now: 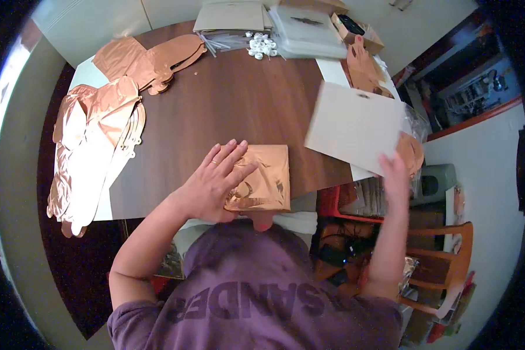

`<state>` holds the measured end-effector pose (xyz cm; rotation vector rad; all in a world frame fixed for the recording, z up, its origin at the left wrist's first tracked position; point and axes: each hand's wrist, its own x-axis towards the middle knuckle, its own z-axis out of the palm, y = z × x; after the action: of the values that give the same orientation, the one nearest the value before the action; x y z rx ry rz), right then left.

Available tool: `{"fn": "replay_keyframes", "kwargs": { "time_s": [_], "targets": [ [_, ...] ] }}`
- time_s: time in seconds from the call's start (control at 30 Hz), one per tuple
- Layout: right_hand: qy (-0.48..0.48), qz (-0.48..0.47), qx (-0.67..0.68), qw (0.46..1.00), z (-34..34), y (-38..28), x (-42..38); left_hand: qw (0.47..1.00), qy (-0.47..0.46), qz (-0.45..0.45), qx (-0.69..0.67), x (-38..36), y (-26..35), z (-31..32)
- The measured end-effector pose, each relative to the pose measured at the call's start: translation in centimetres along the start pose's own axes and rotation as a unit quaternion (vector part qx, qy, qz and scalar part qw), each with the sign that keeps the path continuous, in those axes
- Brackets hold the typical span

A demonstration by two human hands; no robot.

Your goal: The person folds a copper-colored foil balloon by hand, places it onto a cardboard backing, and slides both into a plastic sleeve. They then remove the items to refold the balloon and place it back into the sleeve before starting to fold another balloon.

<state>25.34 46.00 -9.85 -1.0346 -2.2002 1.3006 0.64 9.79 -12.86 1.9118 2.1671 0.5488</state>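
Observation:
My left hand (216, 184) lies with its fingers spread on a folded copper-coloured foil square (268, 175) at the table's front edge. A ring shows on one finger. Off to the right, my right hand (395, 178) grips a white cardboard sheet (356, 125) by its lower right corner, fingers slightly blurred. The sheet is tilted, with a small dark mark near its top edge, and covers part of the table's right side. Partly hidden behind it is another piece of copper foil (412, 154).
Copper foil shapes (93, 140) lie piled on the left, with more foil (149, 61) behind. Along the back are stacked cardboard sheets (230, 17), white sticks (221, 42), small white pieces (262, 45) and clear plastic bags (306, 35). A wooden chair (449, 262) stands at right.

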Motion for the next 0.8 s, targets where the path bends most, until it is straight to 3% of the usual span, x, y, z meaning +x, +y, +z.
{"fn": "replay_keyframes", "kwargs": {
  "time_s": [0.03,0.07,0.1,0.13,0.17,0.27,0.37,0.47,0.57,0.67,0.8],
  "targets": [
    [-0.052,0.013,0.006,0.999,2.0,0.5,1.0,1.000,0.001,0.001,-0.006,0.0,0.0,0.0],
    [-0.045,-0.032,0.043,0.998,5.5,-0.1,1.0,1.000,0.002,0.001,-0.012,-0.1,0.0,-0.1],
    [-0.115,0.024,-0.094,0.989,7.0,-1.5,1.0,1.000,0.003,0.000,-0.016,-0.1,-0.1,-0.1],
    [-0.164,0.029,-0.106,0.980,9.0,-2.4,0.4,1.000,0.005,-0.004,-0.022,-0.2,-0.1,-0.2],
    [-0.211,-0.046,-0.217,0.952,10.1,-1.9,0.5,1.000,0.006,-0.007,-0.028,-0.3,0.0,-0.3],
    [-0.350,-0.058,-0.285,0.890,12.5,-6.6,-0.8,0.999,0.022,-0.016,-0.037,-0.3,-0.2,-0.3],
    [-0.355,-0.099,-0.327,0.870,13.4,-7.7,-1.2,0.998,0.034,-0.032,-0.031,-0.2,-0.8,-0.4],
    [-0.235,-0.117,-0.464,0.846,13.5,-10.0,-1.5,0.998,0.046,-0.044,-0.014,-0.3,-1.2,-0.1],
    [-0.119,-0.274,-0.338,0.892,14.7,-10.4,-1.6,0.997,0.050,-0.059,0.002,-0.5,-1.0,0.3],
    [-0.142,-0.465,-0.302,0.820,18.6,-8.9,-0.5,0.996,0.048,-0.071,0.022,-0.5,-0.7,0.4],
    [-0.221,-0.453,-0.360,0.785,21.6,-6.9,2.2,0.993,0.049,-0.090,0.066,-1.1,-0.5,0.6]
  ]
}}
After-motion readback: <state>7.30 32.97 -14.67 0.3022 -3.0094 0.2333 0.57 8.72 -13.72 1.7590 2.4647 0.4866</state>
